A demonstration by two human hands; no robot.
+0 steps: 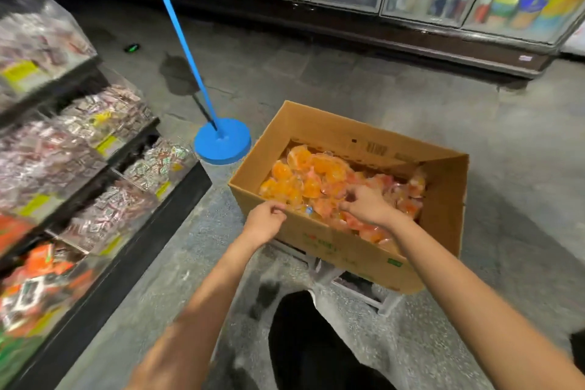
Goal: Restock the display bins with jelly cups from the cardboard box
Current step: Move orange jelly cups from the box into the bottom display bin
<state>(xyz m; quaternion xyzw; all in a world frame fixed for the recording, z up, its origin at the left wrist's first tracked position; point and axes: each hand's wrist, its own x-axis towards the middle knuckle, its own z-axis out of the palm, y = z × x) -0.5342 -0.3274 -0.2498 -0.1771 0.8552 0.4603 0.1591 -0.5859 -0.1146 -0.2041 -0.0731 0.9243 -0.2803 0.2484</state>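
The left hand [266,220] pinched the cardboard box [335,244] near rim; the right hand [367,204], grip narrowing over jelly cups [304,180] inside, should gather several, not crush.

Bare forearms, no sleeves; dark trousers [313,355].
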